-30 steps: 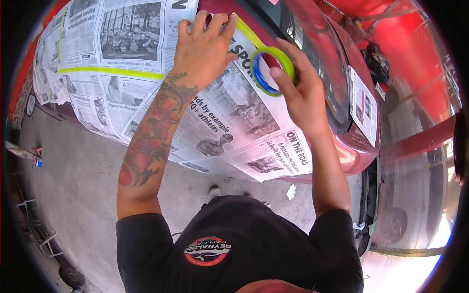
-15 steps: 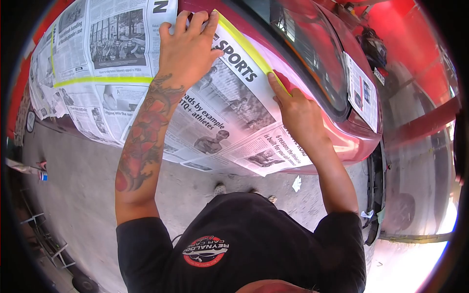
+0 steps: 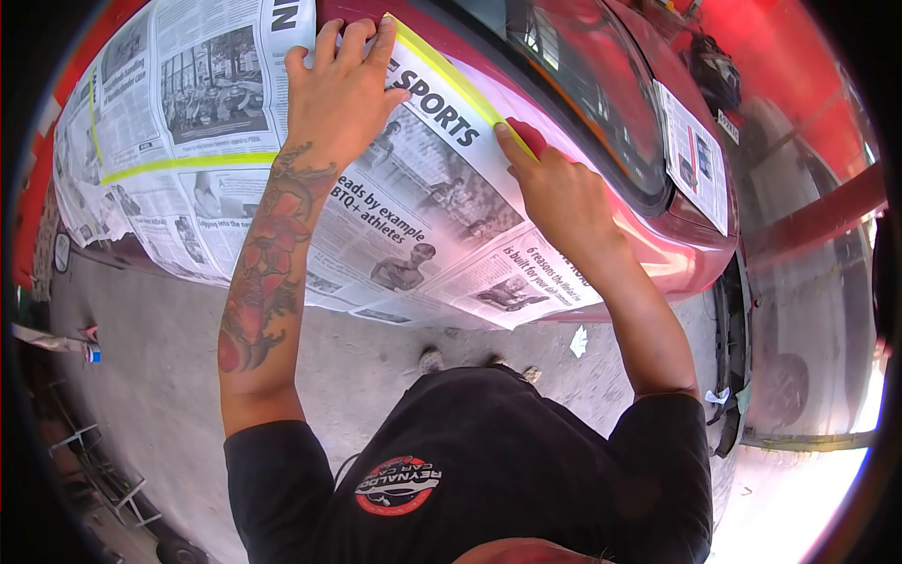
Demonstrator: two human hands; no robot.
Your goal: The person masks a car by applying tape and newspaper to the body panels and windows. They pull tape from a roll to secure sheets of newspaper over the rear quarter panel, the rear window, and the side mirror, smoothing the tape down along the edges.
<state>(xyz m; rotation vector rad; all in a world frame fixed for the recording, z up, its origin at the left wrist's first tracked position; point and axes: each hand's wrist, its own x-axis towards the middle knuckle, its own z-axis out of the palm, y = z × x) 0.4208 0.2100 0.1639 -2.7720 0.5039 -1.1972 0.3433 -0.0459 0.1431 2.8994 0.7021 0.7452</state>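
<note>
Now right hand [image 3: 569, 199] presses yellow tape [image 3: 449, 68], roll visible earlier hidden, grip unclear; left hand [image 3: 336, 108] splayed on newspaper [image 3: 442, 197].

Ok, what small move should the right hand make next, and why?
Probably slide the index fingertip of the right hand along the flat yellow-green tape strip, smoothing it down. The strip follows the edge of the black-and-white printed newspaper sheet beside dark red car bodywork; the fingertip already appears to rest on it, and the left hand is at its upper end.

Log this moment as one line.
left hand: spread at far end of yellow tape; right hand: index finger on tape; tape: along newspaper edge; newspaper: over red car
</note>
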